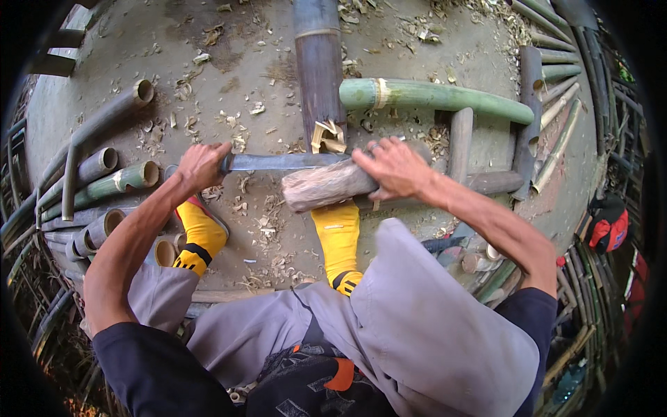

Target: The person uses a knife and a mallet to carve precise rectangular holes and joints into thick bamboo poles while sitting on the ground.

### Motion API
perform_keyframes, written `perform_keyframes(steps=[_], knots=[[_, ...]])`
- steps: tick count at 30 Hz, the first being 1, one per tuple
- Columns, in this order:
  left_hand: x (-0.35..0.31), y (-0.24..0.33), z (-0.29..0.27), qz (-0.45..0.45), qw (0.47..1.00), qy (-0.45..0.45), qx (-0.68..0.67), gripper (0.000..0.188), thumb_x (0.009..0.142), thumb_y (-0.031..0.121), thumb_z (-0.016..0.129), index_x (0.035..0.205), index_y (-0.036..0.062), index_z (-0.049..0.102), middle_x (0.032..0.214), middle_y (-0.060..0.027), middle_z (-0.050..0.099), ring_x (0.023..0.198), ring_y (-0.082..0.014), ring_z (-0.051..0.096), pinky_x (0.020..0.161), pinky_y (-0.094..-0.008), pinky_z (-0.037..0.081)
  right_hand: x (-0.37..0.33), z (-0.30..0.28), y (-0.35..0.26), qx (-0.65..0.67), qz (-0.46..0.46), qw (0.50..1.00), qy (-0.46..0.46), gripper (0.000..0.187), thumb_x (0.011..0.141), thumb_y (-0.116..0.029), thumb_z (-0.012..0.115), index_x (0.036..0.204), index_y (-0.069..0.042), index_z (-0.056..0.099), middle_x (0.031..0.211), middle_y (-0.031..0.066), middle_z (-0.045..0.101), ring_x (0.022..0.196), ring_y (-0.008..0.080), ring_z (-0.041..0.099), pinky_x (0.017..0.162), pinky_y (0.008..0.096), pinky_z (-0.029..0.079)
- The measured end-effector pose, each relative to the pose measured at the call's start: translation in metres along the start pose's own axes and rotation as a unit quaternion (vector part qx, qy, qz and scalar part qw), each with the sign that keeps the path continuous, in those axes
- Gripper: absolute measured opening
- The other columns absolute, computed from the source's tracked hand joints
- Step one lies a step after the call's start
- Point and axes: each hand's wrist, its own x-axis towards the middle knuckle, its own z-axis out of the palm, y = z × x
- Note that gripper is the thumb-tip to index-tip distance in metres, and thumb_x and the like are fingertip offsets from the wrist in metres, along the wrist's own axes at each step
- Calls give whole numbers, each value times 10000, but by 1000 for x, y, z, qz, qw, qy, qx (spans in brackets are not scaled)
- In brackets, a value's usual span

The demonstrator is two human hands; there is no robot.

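Firmly, the fingers of my left hand (201,167) are clenched round the handle of a long knife (278,162), its blade lying level toward my right. My right hand (396,167), a ring on one finger, grips one end of a chunky wooden billet (319,189), slightly blurred; the blade's far end reaches its upper edge, though I can't tell whether they touch. Just beyond the blade sits the splintered near end of a dark bamboo pole (319,83), with a green bamboo length (445,97) running off to its right. Under the billet is my right yellow sock (338,243); my left yellow sock (201,229) is below my left wrist. Pale shavings (264,222) litter the floor (257,42), and cut bamboo tubes (132,178) lie stacked at my left.
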Motion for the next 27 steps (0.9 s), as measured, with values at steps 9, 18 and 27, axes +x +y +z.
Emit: perform_keyframes(steps=[9, 18, 27], knots=[[5, 3, -4, 1, 1000, -2, 20, 338, 608, 80, 668, 899, 74, 496, 787, -143, 617, 713, -371, 625, 606, -462, 506, 2, 14, 17, -59, 19, 997, 37, 606, 731, -348, 716, 1170, -47, 427, 994, 203, 592, 897, 326, 619, 739, 411, 522], [9, 0, 0, 8, 998, 58, 23, 263, 602, 87, 657, 822, 62, 515, 730, -149, 606, 678, -361, 605, 607, -441, 498, -6, 20, 6, 15, 57, 996, 69, 583, 678, -329, 745, 1112, -63, 461, 928, 171, 601, 862, 335, 617, 733, 448, 512], [60, -7, -83, -188, 868, 115, -445, 272, 632, 170, 709, 844, 26, 619, 725, -21, 613, 606, -112, 557, 554, -265, 456, -44, 12, 8, 343, 253, 849, 313, 843, 656, -342, 787, 1312, -36, 354, 1083, 258, 608, 937, 342, 646, 831, 425, 515]])
